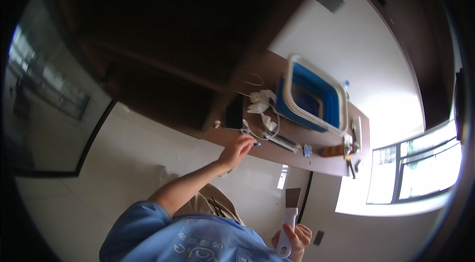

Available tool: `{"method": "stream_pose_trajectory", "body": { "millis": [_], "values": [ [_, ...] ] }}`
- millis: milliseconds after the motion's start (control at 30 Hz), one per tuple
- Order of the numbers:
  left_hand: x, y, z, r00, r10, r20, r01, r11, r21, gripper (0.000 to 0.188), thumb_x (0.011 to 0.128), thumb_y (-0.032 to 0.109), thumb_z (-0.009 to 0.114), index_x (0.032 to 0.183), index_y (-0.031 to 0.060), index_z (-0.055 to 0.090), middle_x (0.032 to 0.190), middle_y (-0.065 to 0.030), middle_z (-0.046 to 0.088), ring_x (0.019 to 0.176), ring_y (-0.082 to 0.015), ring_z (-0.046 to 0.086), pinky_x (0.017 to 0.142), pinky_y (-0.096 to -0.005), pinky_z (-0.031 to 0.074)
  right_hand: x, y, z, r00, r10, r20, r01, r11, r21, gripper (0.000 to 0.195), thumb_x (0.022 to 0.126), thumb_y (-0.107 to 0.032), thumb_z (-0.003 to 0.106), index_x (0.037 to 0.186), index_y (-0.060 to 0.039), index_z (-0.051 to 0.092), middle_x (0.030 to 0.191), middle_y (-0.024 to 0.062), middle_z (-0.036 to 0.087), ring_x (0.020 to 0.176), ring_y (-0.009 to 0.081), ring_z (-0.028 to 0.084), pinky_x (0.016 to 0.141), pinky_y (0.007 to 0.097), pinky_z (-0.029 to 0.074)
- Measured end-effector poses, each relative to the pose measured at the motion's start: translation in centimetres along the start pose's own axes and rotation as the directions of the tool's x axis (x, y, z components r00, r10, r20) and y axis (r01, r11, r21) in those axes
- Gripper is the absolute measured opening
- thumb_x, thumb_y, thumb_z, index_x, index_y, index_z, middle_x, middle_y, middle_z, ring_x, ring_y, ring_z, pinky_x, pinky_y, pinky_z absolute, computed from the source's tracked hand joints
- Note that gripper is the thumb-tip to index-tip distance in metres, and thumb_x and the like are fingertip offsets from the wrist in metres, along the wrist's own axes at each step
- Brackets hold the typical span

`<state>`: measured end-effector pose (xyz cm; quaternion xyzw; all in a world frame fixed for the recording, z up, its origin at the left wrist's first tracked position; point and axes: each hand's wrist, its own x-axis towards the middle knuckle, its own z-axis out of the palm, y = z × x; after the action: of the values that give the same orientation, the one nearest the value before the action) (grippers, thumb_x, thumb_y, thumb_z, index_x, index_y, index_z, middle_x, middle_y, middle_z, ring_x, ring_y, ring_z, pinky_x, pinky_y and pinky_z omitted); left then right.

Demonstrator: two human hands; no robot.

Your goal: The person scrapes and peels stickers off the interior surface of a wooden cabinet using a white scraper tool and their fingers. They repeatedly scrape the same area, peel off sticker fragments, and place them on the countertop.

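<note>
In the lower right, my right hand [295, 239] grips the white plastic handle of a scraper [290, 217], its flat metal blade pointing up and away from me. My left hand [236, 150] reaches to the near edge of a brown wooden desk [219, 136], fingers bent close together. A small teal and white item [256, 144] shows at its fingertips; blur hides whether it is held. Just beyond lie a white cable [278, 123], crumpled white tissue [261, 100] and a flat black device [234, 113] resembling a phone.
A blue collapsible basin [280, 102] with a white rim stands on the desk. Right of it are a long slim item [284, 142], a small blue packet [307, 150] and a red can [332, 150]. Dark shelving [159, 39] overhangs the upper left. A window [382, 176] is at right.
</note>
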<state>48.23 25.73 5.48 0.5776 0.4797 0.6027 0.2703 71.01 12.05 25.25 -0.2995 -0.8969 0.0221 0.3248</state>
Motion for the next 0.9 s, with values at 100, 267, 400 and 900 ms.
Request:
{"method": "stream_pose_trajectory", "body": {
  "millis": [100,267,400,900],
  "values": [
    [-3.9,2.4,-3.5,0.999,0.006,-0.054,-0.008,0.999,-0.043,0.026,0.080,-0.005,0.058,0.104,0.0039,0.060,0.100,-0.0088,0.057,0.084,-0.0180,0.058,0.067,-0.0270,0.049,3.2,-0.6,2.2,0.988,-0.093,0.127,0.086,0.994,0.065,0.048,0.056,-0.006,0.065,0.103,-0.0059,0.057,0.048,0.0003,0.042,0.033,0.0143,0.041,0.037,0.0255,0.038],
    [-8.5,1.1,-10.8,0.793,-0.214,-0.571,0.215,0.974,-0.066,0.025,0.081,-0.005,0.057,0.104,0.0027,0.060,0.096,-0.0113,0.062,0.083,-0.0200,0.063,0.071,-0.0283,0.051,8.1,-2.3,8.3,0.911,-0.342,0.233,0.273,0.920,0.282,0.047,0.057,-0.005,0.068,0.103,-0.0065,0.060,0.048,0.0016,0.046,0.037,0.0180,0.049,0.037,0.0273,0.038],
    [-8.2,-2.7,-12.3,0.662,-0.383,-0.645,0.283,0.924,-0.258,0.022,0.083,0.000,0.060,0.105,0.0021,0.061,0.099,-0.0127,0.065,0.088,-0.0210,0.065,0.076,-0.0279,0.053,7.6,-1.7,11.3,0.799,-0.356,0.484,0.181,0.911,0.371,0.046,0.058,-0.005,0.071,0.103,-0.0052,0.060,0.051,0.0014,0.052,0.039,0.0175,0.052,0.037,0.0251,0.039],
    [-2.8,-9.9,-12.5,0.915,-0.212,-0.342,0.181,0.976,-0.121,0.022,0.074,0.007,0.070,0.096,0.0101,0.068,0.081,-0.0054,0.068,0.066,-0.0160,0.066,0.058,-0.0249,0.056,6.3,-1.4,19.4,0.677,-0.296,0.673,-0.026,0.905,0.424,0.028,0.064,0.001,0.069,0.092,0.0002,0.065,0.053,0.0063,0.051,0.041,0.0208,0.050,0.034,0.0316,0.033]
  ]
}}
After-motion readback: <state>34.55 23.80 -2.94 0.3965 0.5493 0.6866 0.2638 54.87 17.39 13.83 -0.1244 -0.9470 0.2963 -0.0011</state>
